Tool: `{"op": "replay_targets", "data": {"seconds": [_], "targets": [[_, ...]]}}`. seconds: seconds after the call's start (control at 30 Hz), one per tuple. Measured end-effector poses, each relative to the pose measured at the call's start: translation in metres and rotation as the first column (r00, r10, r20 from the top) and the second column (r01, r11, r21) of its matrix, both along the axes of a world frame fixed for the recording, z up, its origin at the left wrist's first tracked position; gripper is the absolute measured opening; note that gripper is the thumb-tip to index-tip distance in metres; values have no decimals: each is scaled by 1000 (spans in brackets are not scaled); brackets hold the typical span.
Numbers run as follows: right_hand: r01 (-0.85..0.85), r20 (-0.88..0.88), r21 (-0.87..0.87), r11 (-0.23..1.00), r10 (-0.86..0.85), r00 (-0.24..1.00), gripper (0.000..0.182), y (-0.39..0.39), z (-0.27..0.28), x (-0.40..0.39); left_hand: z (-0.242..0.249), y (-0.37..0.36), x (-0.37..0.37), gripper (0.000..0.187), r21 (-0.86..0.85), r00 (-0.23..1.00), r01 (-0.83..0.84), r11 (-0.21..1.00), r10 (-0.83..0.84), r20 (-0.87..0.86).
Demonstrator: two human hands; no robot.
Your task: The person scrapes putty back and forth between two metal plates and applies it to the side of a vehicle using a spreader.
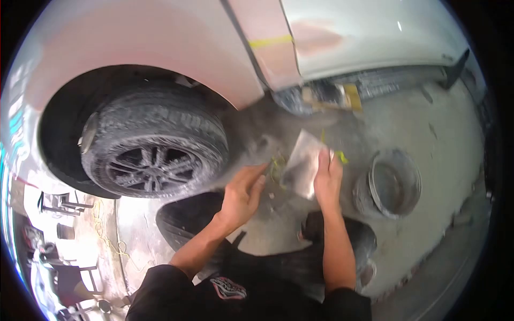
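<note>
My right hand (327,179) grips a grey sheet of sandpaper (303,160) by its lower right edge, holding it above the dusty floor. Just to the left, my left hand (243,193) hovers with fingers loosely curled and holds nothing; its fingertips are near the sheet's left side. Both hands are below the pale car body panel (176,43), right of the front tyre (155,147).
A grey bucket (393,184) stands on the floor to the right of my hands. Yellow masking tape (270,41) marks the panel seam above. A dusty sill and mud flap (455,67) run along the upper right. My dark trousers and shoe (310,230) are below the hands.
</note>
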State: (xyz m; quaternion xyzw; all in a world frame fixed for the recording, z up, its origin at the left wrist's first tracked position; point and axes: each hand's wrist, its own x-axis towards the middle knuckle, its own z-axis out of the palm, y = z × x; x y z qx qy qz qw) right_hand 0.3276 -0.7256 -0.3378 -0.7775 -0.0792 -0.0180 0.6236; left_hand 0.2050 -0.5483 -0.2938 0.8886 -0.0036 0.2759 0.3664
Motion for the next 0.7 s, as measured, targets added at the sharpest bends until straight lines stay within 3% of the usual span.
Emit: {"op": "replay_targets", "data": {"seconds": [0.07,0.17,0.23,0.33,0.43,0.47,0.53,0.57,0.63,0.67,0.7], "targets": [[96,99,95,991,-105,990,39,1,1,2,-23,-18,-3,25,59,991,132,990,-129,-46],[31,147,105,994,-46,988,38,8,-1,-7,-32,-25,7,29,75,984,167,983,-162,-75],[-111,110,124,986,98,989,32,7,-8,-8,-33,-22,17,31,48,991,129,990,-127,-47],[-298,9,103,949,299,954,27,3,-6,-12,-29,-15,22,23,-130,994,10,991,-24,-104],[-454,-25,107,884,459,888,28,2,-1,-22,-17,2,29,17,-123,993,-76,990,64,-95],[-511,2,63,858,511,859,26,3,-4,-26,-10,6,31,15,-171,984,-121,978,95,-151],[-606,48,-31,795,607,794,24,7,-12,-31,3,19,39,15,-134,981,-187,973,179,-70],[-579,130,-114,808,589,797,23,10,-15,-31,9,24,40,14,-118,976,-216,969,214,-28],[-493,290,-274,826,560,776,22,17,-11,-30,20,30,34,14,-165,976,-205,965,190,-102],[-370,279,-446,815,519,808,19,13,-3,-30,22,29,31,14,-187,974,-199,962,174,-143],[-252,400,-522,815,495,771,19,11,-4,-25,21,23,26,14,-115,989,-132,985,122,-88]]}}
